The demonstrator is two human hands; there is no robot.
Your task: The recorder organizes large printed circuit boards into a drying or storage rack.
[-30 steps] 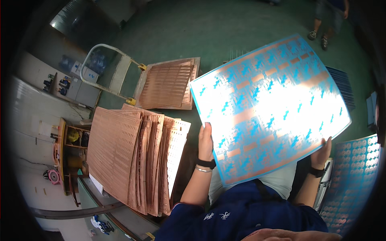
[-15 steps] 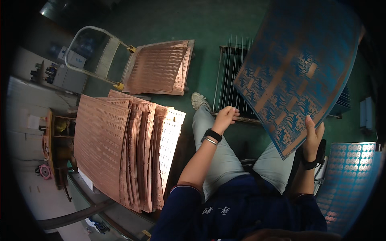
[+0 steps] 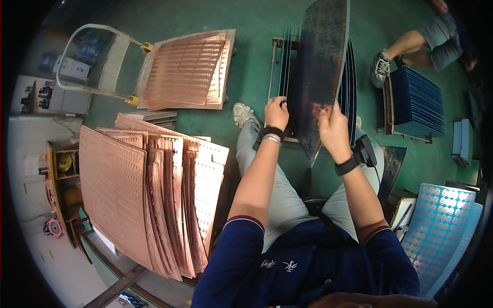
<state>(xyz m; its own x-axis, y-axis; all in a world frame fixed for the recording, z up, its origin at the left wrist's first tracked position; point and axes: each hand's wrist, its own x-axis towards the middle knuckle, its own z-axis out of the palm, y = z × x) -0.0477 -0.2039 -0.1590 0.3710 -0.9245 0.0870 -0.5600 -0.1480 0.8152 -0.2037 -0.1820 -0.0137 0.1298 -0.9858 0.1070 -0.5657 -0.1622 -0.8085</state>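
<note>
A large dark circuit board panel (image 3: 316,61) stands nearly upright in front of me, tilted, its blue-and-copper face turned mostly edge-on. My right hand (image 3: 334,129) is closed on its near edge, thumb on the face. The panel is over a metal rack (image 3: 273,72) where several thin boards (image 3: 350,87) stand on edge. My left hand (image 3: 276,112) is at the rack's near left, by the panel's left side. Its fingers are curled in, and whatever they may grip is hidden.
Perforated copper sheets (image 3: 115,190) lean in a thick stack at left. Behind them, a flat trolley (image 3: 231,51) carries more. At right are another rack of blue boards (image 3: 418,100), another person's leg (image 3: 405,45) and a blue panel with round copper patterns (image 3: 436,215).
The panel has swung from showing its broad face to nearly edge-on, moving left over the rack. My right hand moved left with it; my left hand went forward and its fingers curled.
</note>
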